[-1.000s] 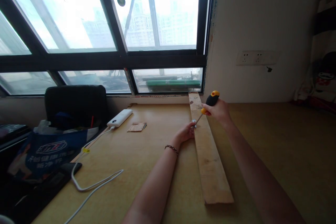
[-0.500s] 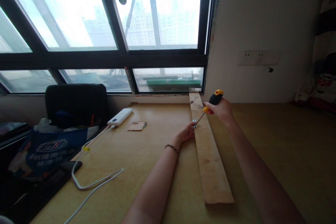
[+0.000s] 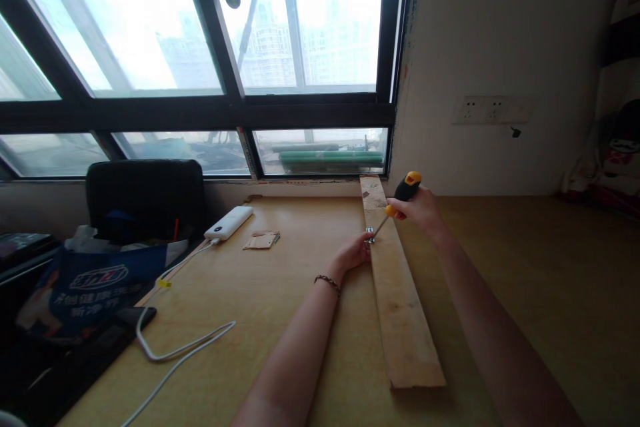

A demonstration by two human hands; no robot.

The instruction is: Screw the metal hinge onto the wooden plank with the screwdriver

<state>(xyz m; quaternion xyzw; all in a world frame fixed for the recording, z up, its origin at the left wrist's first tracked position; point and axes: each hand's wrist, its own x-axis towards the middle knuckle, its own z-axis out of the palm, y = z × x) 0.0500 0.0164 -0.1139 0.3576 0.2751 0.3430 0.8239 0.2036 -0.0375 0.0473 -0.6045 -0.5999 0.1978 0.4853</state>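
Note:
A long wooden board [image 3: 403, 307] lies lengthwise on the table, its far end by the window frame. On its left edge sits a small shiny metal hinge [image 3: 370, 235]. My left hand [image 3: 354, 252] is closed at that edge, fingers pinching the hinge against the board; its fingertips are partly hidden. In my right hand [image 3: 419, 207] is a screwdriver [image 3: 407, 187] with a black and yellow handle, gripped low on the handle. The tilted shaft runs down left to the hinge, where its tip meets the metal; any screw there is too small to make out.
Left of the board lie a torn cardboard piece [image 3: 261, 240] with small metal bits and a white power bank [image 3: 229, 223] with a white cable [image 3: 185, 350]. A black chair [image 3: 145, 193] and a blue bag [image 3: 95, 287] stand beyond the table's left edge. Wall sockets [image 3: 495, 110] are at right.
My right hand and the screwdriver handle have shifted slightly left and down, with the tip still at the hinge. My left hand and the board have stayed in place.

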